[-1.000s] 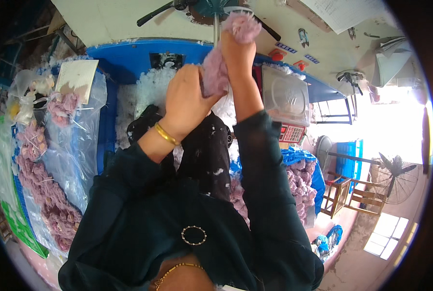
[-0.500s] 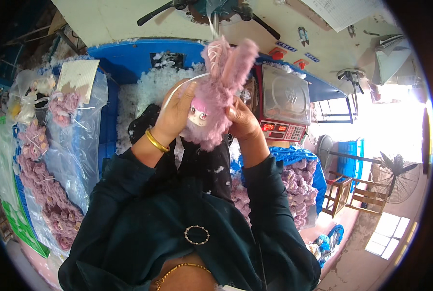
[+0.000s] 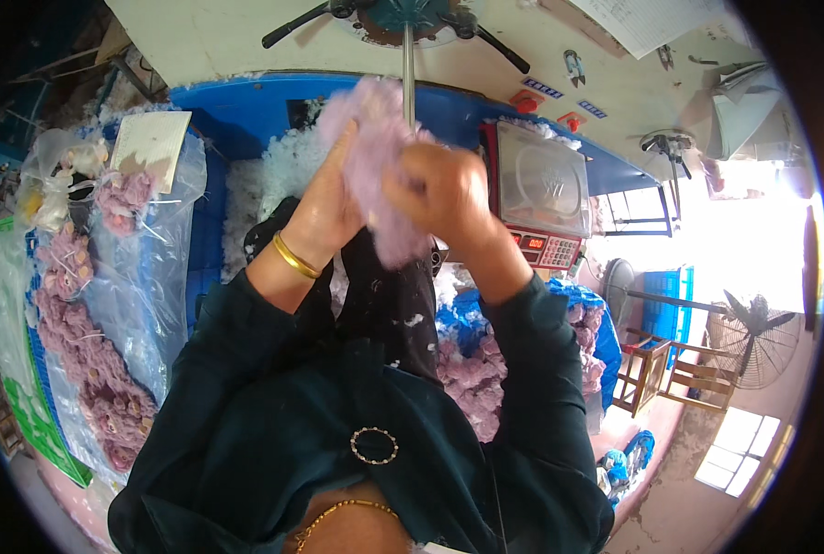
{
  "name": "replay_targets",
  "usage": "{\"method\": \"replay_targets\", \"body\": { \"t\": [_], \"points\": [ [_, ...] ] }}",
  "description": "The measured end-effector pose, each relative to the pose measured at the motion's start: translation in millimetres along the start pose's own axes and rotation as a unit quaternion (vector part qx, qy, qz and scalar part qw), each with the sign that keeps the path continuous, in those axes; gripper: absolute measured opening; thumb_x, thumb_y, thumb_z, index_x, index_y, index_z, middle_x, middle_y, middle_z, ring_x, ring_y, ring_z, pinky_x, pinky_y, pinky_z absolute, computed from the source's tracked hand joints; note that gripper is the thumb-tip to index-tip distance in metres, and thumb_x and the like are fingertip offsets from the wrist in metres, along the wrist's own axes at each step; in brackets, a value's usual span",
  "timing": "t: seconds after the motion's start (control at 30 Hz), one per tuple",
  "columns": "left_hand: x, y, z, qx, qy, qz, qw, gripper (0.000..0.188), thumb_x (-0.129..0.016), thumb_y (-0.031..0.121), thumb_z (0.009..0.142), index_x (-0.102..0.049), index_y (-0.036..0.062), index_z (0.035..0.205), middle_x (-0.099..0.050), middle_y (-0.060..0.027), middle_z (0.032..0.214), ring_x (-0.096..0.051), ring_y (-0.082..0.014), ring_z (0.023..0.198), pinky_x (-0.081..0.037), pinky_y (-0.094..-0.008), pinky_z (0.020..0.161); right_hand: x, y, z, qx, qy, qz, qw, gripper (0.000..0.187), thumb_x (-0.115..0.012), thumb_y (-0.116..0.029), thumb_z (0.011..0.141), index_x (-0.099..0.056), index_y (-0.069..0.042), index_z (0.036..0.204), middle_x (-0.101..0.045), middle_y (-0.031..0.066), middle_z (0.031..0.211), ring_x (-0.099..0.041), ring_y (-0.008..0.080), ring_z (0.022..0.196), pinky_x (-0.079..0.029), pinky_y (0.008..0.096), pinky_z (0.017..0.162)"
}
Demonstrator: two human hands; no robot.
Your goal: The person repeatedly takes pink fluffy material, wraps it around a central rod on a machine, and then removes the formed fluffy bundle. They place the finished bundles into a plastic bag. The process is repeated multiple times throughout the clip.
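A fluffy pink-mauve plush toy is up in front of me, smeared by motion, its face not showing. My left hand grips it from the left side, thumb along the fur, with a gold bangle on that wrist. Over its right side my right hand is curled closed against the fur; its fingertips are partly hidden and blurred. Just beyond the toy, a slim metal tube points toward me from a round machine fitting with black handles.
White stuffing lies in the blue bin ahead. Right of it stands a red weighing scale. Plush pieces lie on plastic sheeting at left, and more plush pieces sit in a blue bag at right. Snips rest on the machine top.
The toy has turned so its face no longer shows, and its top has tipped left. My right hand has moved up and closed over its side, and my left hand still holds it.
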State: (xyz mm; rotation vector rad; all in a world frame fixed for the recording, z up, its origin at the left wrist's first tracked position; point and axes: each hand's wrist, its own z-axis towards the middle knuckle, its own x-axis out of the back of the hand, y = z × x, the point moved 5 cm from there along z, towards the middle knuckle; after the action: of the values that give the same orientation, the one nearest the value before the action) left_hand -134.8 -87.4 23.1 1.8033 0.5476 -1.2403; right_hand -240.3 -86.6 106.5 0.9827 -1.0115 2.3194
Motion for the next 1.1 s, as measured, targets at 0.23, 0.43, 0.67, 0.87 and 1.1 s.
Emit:
{"method": "replay_targets", "body": {
  "t": [0.23, 0.43, 0.67, 0.87, 1.1],
  "points": [
    [-15, 16, -1, -0.162, 0.099, 0.376, 0.907, 0.025, -0.062, 0.02, 0.09, -0.05, 0.0058, 0.105, -0.057, -0.0034, 0.092, -0.06, -0.0117, 0.08, -0.049, -0.023, 0.066, -9, 93, 85, -0.054, 0.143, -0.122, 0.981, 0.032, -0.063, -0.034, 0.067, -0.053, -0.005, 0.059, -0.053, 0.0173, 0.06, -0.053, 0.0385, 0.057, -0.042, 0.0449, 0.051],
    [-42, 33, -1, -0.282, 0.111, 0.68, 0.667, 0.032, -0.069, 0.022, 0.081, -0.052, 0.0009, 0.098, -0.059, -0.0106, 0.084, -0.06, -0.0213, 0.071, -0.047, -0.0299, 0.061, -14, 90, 78, -0.061, 0.146, -0.139, 0.977, 0.032, -0.063, -0.033, 0.066, -0.052, -0.004, 0.058, -0.052, 0.0175, 0.059, -0.052, 0.0394, 0.058, -0.043, 0.0447, 0.051],
    [-23, 18, -24, -0.321, 0.01, 0.746, 0.583, 0.039, -0.066, 0.021, 0.082, -0.052, -0.0039, 0.108, -0.06, -0.0186, 0.094, -0.062, -0.0345, 0.081, -0.049, -0.0421, 0.069, -6, 52, 34, -0.161, 0.064, -0.053, 0.983, 0.028, -0.063, -0.031, 0.067, -0.056, -0.004, 0.059, -0.057, 0.0174, 0.064, -0.056, 0.0369, 0.06, -0.044, 0.0438, 0.052],
    [-15, 34, 17, -0.008, 0.026, 0.076, 0.997, 0.034, -0.06, 0.015, 0.089, -0.054, -0.0043, 0.117, -0.064, -0.0118, 0.105, -0.065, -0.0233, 0.093, -0.054, -0.0357, 0.082, -13, 83, 74, -0.252, 0.063, -0.128, 0.957, 0.034, -0.058, -0.037, 0.07, -0.069, -0.005, 0.074, -0.064, 0.0183, 0.072, -0.063, 0.037, 0.072, -0.051, 0.0446, 0.064],
    [-24, 2, 18, -0.163, 0.107, 0.045, 0.98, 0.027, -0.066, 0.009, 0.084, -0.059, 0.002, 0.109, -0.065, -0.0065, 0.098, -0.065, -0.0176, 0.081, -0.053, -0.0321, 0.067, -21, 93, 84, -0.218, 0.148, -0.112, 0.958, 0.033, -0.059, -0.036, 0.069, -0.062, -0.004, 0.064, -0.059, 0.0204, 0.065, -0.058, 0.0394, 0.065, -0.047, 0.0446, 0.059]
  ]
}}
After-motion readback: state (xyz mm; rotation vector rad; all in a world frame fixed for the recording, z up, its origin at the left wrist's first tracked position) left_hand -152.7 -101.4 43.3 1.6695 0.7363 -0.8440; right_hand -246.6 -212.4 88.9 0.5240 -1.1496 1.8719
